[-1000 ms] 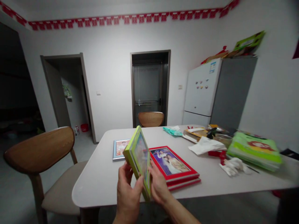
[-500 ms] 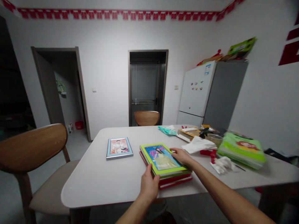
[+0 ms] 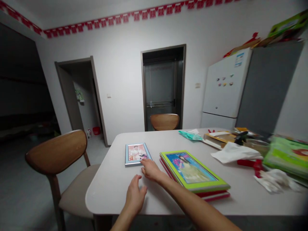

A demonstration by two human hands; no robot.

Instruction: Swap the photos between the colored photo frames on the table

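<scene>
A blue-edged picture frame (image 3: 128,154) lies flat on the white table (image 3: 108,186). My right hand (image 3: 150,170) reaches over its near right corner with fingers stretched out; whether they touch it I cannot tell. Just below, my left hand (image 3: 135,194) hovers above the tabletop with thumb and fingers apart, holding nothing. To the right is a stack of picture frames, topped by a lime-green picture frame (image 3: 192,168) showing a figure in a pale dress. Red edges show beneath it, and my right forearm passes in front of the stack's near left side.
White tissue (image 3: 234,152), a teal wrapper (image 3: 190,135), red-handled tools (image 3: 255,166), crumpled white gloves or cloth (image 3: 276,181) and a green package (image 3: 288,157) crowd the table's right side. Wooden chairs stand at the left (image 3: 60,150) and far side (image 3: 165,122).
Both hands have left the stack of frames and moved left toward the blue-edged picture frame. The view has turned left, so things appear further right.
</scene>
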